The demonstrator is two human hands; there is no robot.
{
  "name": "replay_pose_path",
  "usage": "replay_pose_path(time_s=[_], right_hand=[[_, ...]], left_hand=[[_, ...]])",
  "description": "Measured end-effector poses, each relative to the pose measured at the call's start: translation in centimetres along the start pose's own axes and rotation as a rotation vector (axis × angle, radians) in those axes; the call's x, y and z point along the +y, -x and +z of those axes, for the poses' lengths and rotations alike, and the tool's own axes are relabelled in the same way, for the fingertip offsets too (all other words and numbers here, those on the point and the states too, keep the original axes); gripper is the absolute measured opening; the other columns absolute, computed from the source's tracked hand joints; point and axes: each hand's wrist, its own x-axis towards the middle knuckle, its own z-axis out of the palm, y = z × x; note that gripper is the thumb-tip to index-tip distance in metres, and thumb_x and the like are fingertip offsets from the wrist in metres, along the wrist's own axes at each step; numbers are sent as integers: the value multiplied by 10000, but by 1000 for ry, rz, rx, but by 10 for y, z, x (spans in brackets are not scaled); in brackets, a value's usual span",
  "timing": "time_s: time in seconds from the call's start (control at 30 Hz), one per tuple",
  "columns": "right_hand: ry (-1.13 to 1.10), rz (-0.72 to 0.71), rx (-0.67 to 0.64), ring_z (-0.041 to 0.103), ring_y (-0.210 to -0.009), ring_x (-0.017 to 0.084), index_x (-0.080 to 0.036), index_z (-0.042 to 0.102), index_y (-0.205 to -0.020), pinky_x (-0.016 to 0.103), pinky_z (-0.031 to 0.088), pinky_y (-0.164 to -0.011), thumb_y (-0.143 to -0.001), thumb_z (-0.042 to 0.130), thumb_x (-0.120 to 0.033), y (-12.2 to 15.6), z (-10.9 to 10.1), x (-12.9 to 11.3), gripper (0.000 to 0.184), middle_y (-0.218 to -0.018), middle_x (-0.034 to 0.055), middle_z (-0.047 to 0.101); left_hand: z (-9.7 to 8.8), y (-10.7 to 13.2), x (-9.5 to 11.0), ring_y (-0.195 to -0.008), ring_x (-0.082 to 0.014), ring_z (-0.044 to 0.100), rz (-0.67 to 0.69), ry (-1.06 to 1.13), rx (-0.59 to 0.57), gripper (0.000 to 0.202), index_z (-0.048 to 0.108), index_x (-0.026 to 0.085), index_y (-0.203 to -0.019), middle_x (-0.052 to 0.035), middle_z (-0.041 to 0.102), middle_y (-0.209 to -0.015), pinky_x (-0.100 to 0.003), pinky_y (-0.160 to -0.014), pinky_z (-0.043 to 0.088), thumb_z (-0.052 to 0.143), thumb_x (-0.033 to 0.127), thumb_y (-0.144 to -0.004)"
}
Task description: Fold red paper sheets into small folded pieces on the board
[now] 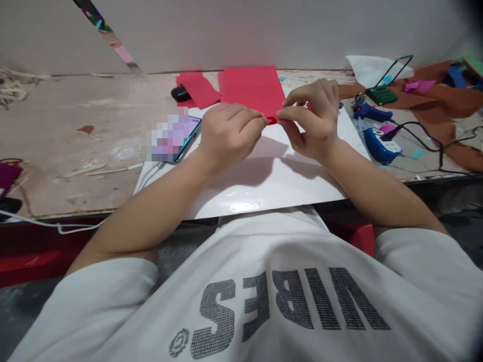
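A small curled red piece (271, 120) is held up between my two hands over a white board (241, 198). My left hand (232, 131) pinches its left end with the fingertips, the other fingers curled in. At its right end, the thumb and index finger of my right hand (315, 118) close on the piece, with the remaining fingers bent above. Just behind the hands lie flat red sheets (251, 83). A narrower red strip (202, 89) lies to their left, beside a black rounded object (180, 93). Whether the piece is paper or felt cannot be made out.
A phone (177, 138) rests left of my left hand. On the right are a blue glue gun (373, 112), a blue plug-in device (379, 146) with black cable, a green wire stand (383, 94) and brown sheets (426, 120). Wood shavings (13, 88) lie far left.
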Motion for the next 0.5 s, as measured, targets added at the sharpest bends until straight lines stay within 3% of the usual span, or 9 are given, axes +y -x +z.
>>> replay_pose_path(time_s=[0.17, 0.3, 0.4, 0.5], right_hand=[[-28, 34, -57, 848, -1293, 415, -342, 866, -1382, 710, 666, -1202, -1255, 601, -694, 4, 11, 1, 459, -1436, 159, 855], [-34, 150, -68, 848, -1211, 392, -319, 821, -1478, 596, 726, -1041, -1223, 666, -537, 10, 17, -14, 370, -1505, 182, 832], [-26, 184, -82, 852, -1141, 382, -306, 811, -1465, 567, 726, -984, -1195, 678, -441, 13, 18, -23, 331, -1536, 181, 840], [-59, 175, -75, 868, -1144, 390, -281, 814, -1407, 553, 732, -978, -1183, 699, -438, 14, 20, -24, 296, -1566, 190, 853]], left_hand=[[1, 4, -7, -875, -273, 774, 105, -142, -13, 361, 840, 353, -1103, -52, 910, -1044, -515, -856, 549, 600, 500, -1328], [6, 8, 1, -883, -259, 807, 198, -249, 4, 362, 795, 284, -1075, -73, 934, -1145, -475, -811, 494, 563, 402, -1326], [13, 10, 4, -976, -291, 830, 96, -176, -49, 381, 782, 293, -1059, -92, 913, -1178, -504, -858, 562, 537, 431, -1315], [20, 10, 2, -1067, -328, 837, -61, -57, -68, 391, 761, 315, -1009, -90, 889, -1151, -559, -952, 626, 589, 534, -1283]])
